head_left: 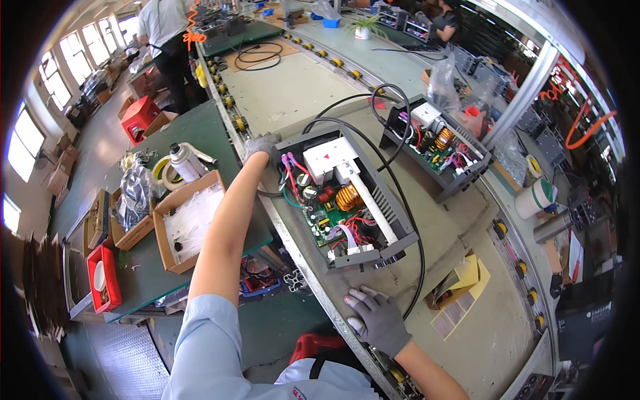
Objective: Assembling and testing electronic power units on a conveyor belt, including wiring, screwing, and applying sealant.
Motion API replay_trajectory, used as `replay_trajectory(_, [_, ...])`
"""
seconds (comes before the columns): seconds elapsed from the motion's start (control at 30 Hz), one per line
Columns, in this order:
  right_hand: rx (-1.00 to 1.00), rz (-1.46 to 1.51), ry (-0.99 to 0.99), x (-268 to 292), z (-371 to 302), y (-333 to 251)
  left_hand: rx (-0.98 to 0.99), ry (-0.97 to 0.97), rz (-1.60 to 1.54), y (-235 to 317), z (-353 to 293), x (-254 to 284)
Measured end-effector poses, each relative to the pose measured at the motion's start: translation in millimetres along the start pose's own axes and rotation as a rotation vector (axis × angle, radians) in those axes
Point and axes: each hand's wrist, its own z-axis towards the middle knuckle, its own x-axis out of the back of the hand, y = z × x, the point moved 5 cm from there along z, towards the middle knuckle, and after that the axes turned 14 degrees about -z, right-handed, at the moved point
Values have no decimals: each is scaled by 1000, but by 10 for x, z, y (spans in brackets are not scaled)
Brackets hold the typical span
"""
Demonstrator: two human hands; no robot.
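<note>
An opened electronic unit in a dark metal case (400, 223) lies in front of me on a board on the conveyor. Inside are a green circuit board (321, 223), a copper-wound coil (348, 198), red wires, a white block and a long white bar. My left hand (262, 144), in a grey glove, reaches to the case's far left corner; its fingers are too hidden to read. My right hand (380, 321), also gloved, lies flat with fingers apart on the board near the unit's front end, holding nothing. A black cable (421, 267) loops round the unit's right side.
A second open unit (440, 147) stands further right. Yellow card and a small carton (460, 287) lie right of my right hand. The left side table holds a carton of clear plastic pieces (193, 223), a spray can (187, 162) and a red bin (101, 280). Two people work farther off.
</note>
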Motion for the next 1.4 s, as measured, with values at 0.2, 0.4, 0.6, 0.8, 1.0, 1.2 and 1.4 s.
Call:
replay_trajectory(0.2, [-91,-9,-89,140,-14,27,-41,-164,25,590,-100,226])
replay_trajectory(0.4, [-394,-30,-124,589,-71,164,-228,-140,117,336,-163,94])
replay_trajectory(0.6, [-1245,-153,-142,835,-773,504,-328,-208,52,514,-284,67])
replay_trajectory(0.8, [-1478,60,-211,857,-812,511,-366,-255,48,431,-307,-43])
replay_trajectory(1.0, [-1478,-216,-154,1612,-1202,769,-349,-309,41,558,-452,95])
replay_trajectory(1.2, [-1517,116,-368,1113,-1184,411,-249,-211,-42,514,-460,197])
replay_trajectory(1.4, [-1374,124,-212,594,-770,172,-140,-238,-121,479,-419,247])
